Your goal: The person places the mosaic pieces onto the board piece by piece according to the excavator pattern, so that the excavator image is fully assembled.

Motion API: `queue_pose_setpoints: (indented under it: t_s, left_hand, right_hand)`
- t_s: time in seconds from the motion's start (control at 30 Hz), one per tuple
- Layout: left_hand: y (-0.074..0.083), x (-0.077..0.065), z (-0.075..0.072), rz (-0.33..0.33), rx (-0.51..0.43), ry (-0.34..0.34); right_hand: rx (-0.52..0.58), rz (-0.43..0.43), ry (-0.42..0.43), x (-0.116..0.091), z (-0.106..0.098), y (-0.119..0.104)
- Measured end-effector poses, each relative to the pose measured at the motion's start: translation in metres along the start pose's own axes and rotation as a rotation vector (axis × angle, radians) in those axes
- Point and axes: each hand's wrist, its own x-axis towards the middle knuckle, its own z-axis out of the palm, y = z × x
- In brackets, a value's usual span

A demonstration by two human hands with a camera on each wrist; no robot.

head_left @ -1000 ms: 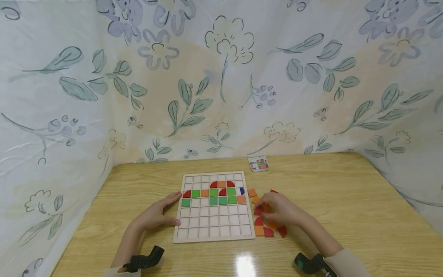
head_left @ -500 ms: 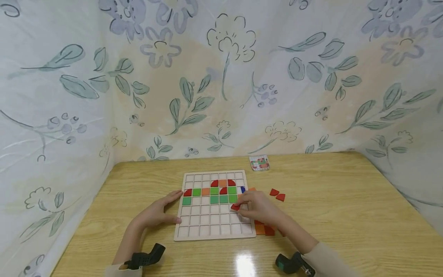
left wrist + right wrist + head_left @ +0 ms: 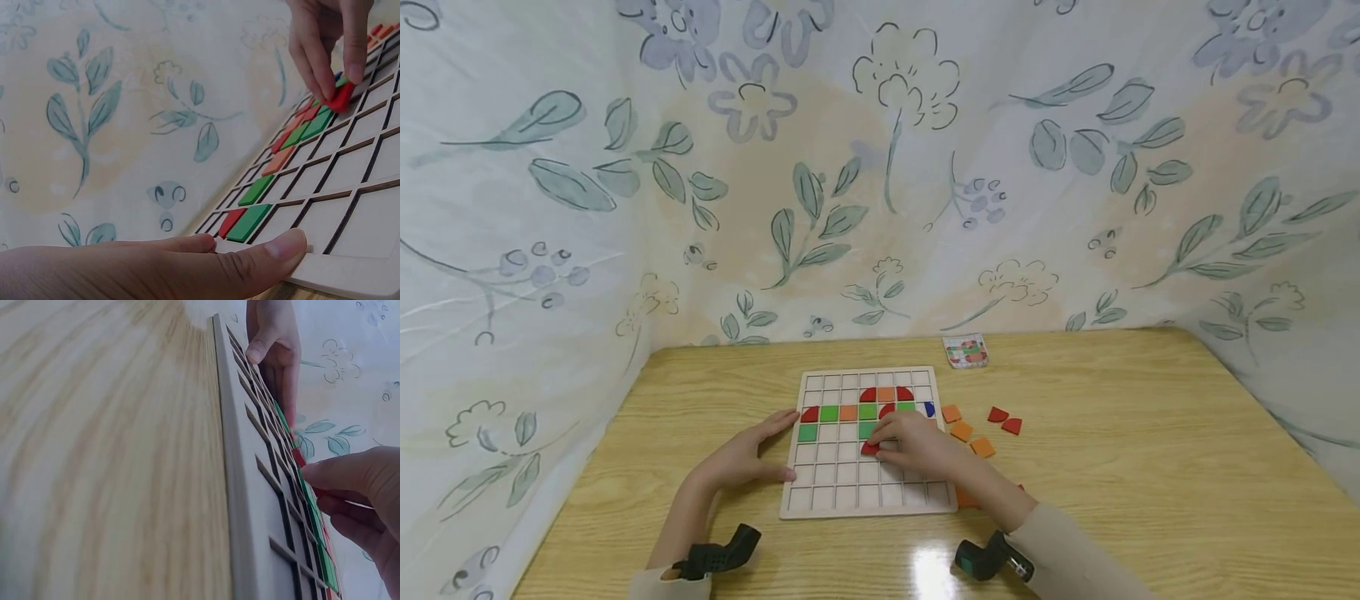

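A wooden grid board (image 3: 832, 499) lies on the table, with red quarter-circle, green and orange square tiles in its upper rows. My left hand (image 3: 737, 457) rests at its left edge, thumb and fingers spread apart; the left wrist view shows the thumb (image 3: 289, 245) lying on the border. Over the middle of the board, my right hand (image 3: 921, 443) pinches a red quarter-circle tile (image 3: 869, 449) between thumb and fingertips. That red tile (image 3: 341, 98) is tilted against the grid in the left wrist view. The hand covers several cells on the right side.
Loose orange squares (image 3: 982, 447) lie right of the board, and two red quarter-circles (image 3: 1011, 427) sit beyond them. More loose tiles are partly hidden under my right forearm. A small pattern card (image 3: 966, 352) lies behind the board. Patterned cloth (image 3: 820, 208) hangs around the table.
My right hand has picked up a red quarter-circle tile from the loose pile and carried it left over the board to the middle. The left hand has stayed at the board's edge.
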Motion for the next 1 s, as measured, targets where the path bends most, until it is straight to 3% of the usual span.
queue_pose_setpoints:
  t_s: [0.37, 0.67, 0.83, 1.0]
  left_hand:
    - [0.0028, 0.0017, -0.0047, 0.005, -0.008, -0.002]
    - [0.0051, 0.0028, -0.0081, 0.011, -0.007, -0.009]
    - [0.0038, 0.0010, -0.0071, 0.005, -0.001, -0.010]
    - [0.0027, -0.0004, -0.0048, 0.000, -0.017, -0.019]
  right_hand:
    - [-0.032, 0.052, -0.068, 0.0028, -0.0044, -0.0070]
    - [-0.085, 0.014, -0.097, 0.0012, -0.0064, -0.0080]
    - [-0.102, -0.008, -0.087, -0.0008, -0.0041, -0.0085]
    - [-0.061, 0.018, -0.026, -0.0006, 0.0013, -0.0091]
